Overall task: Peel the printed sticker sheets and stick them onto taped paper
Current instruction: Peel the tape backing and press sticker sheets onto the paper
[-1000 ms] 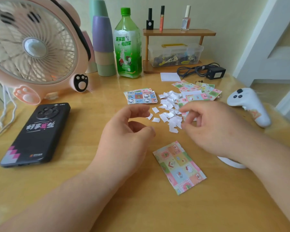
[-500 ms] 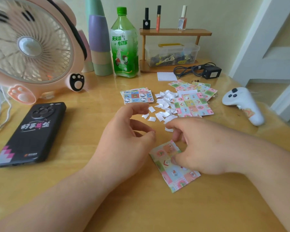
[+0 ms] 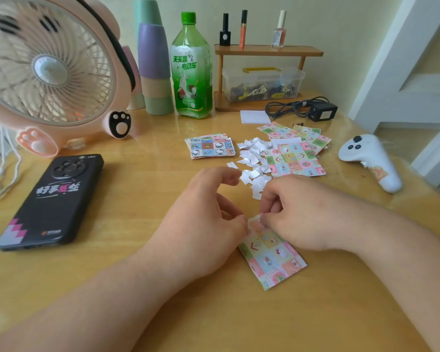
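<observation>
Ok so both hands are down low in the middle of the wooden bench (image 3: 127,219), working on one pastel sticker sheet (image 3: 272,257) that lies flat and a bit skewed right in front of the person. The right hand (image 3: 302,217) has its fingers (image 3: 264,219) curled in tight and pinched onto the sheet's far corner, where a tiny bit of the edge looks lifted, though it's too blurry to be sure. The left hand (image 3: 201,224) is much looser: its thumb tip sits against the sheet's edge just beside that same corner, its index finger is raised and curved well away from the thumb, and it isn't gripping anything. Just behind the hands is a messy pile of white paper scraps (image 3: 252,161). More colourful sheets (image 3: 297,158) are fanned out to the right of the pile, and a neat little stack of cartoon sheets (image 3: 211,148) sits to its left. A black phone (image 3: 51,201) lies face down on the left, below a pink fan (image 3: 46,72) with paws. Along the back there are stacked cups (image 3: 154,67), a green bottle (image 3: 192,69), and a small wooden shelf (image 3: 267,50) with a clear box (image 3: 262,83) under it. Near those are a black adapter (image 3: 323,111) and a white controller (image 3: 371,161).
</observation>
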Demonstrator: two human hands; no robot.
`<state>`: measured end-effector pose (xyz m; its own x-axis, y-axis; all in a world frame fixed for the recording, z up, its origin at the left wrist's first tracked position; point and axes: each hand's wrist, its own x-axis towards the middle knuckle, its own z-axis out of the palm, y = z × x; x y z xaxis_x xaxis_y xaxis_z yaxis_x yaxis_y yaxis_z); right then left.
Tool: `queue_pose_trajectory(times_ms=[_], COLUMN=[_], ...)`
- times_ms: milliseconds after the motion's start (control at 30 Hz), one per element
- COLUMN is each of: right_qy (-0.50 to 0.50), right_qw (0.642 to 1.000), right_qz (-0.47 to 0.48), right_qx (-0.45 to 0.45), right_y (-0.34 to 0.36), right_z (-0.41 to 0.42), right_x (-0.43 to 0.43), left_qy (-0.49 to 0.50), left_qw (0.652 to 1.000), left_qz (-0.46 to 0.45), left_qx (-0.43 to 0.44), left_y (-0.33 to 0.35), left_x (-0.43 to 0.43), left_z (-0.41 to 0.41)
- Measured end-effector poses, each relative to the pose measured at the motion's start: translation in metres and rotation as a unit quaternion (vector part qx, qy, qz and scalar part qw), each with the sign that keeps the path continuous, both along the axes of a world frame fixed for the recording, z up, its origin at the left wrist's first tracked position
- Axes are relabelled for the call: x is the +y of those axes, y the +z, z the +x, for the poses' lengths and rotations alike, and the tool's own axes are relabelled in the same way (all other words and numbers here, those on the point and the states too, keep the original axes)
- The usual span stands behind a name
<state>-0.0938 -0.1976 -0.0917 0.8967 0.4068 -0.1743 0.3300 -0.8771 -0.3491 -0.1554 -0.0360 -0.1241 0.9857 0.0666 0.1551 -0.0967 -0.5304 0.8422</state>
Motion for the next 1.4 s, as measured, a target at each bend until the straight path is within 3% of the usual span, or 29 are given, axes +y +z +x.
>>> queue_pose_trajectory(times_ms=[233, 400, 533, 667, 733, 933, 1033, 1100, 1167, 1267, 1400], right_qy=[0.027, 0.045, -0.026, -0.08, -0.098, -0.125, -0.116, -0.051, -0.01, -0.038, -0.082], right_qw=[0.999, 0.98, 0.895, 0.805, 0.779, 0.763, 0.74, 0.756, 0.786, 0.813, 0.8], right_qz=[0.006, 0.192, 0.427, 0.514, 0.531, 0.559, 0.561, 0.536, 0.51, 0.506, 0.559], right_qx=[-0.046, -0.031, 0.127, 0.284, 0.319, 0.299, 0.352, 0.372, 0.35, 0.286, 0.204], right_y=[-0.005, -0.001, 0.003, 0.004, 0.005, 0.004, 0.009, 0.008, 0.002, -0.004, -0.005], right_z=[-0.004, -0.007, -0.007, -0.006, -0.004, 0.003, 0.006, 0.005, 0.0, -0.007, -0.007], right_x=[-0.001, -0.004, -0.009, -0.01, -0.009, -0.013, -0.02, -0.022, -0.018, -0.009, -0.008], left_qy=[-0.001, -0.009, -0.032, -0.043, -0.053, 0.028, 0.093, 0.118, 0.132, 0.125, 0.075], left_qw=[1.0, 0.996, 0.982, 0.973, 0.969, 0.936, 0.866, 0.82, 0.8, 0.808, 0.853], left_qz=[-0.001, -0.092, -0.188, -0.227, -0.241, -0.351, -0.491, -0.56, -0.585, -0.575, -0.515], left_qx=[-0.006, 0.015, 0.005, -0.005, 0.002, 0.018, 0.012, -0.003, -0.016, -0.01, 0.036], left_y=[0.0, -0.001, 0.001, 0.002, 0.003, -0.002, 0.002, 0.005, 0.006, 0.006, -0.001], left_x=[0.0, 0.004, 0.005, 0.0, -0.001, 0.004, 0.009, 0.011, 0.013, 0.013, 0.01], left_z=[0.002, 0.005, 0.005, 0.003, 0.002, 0.008, 0.011, 0.013, 0.014, 0.014, 0.011])
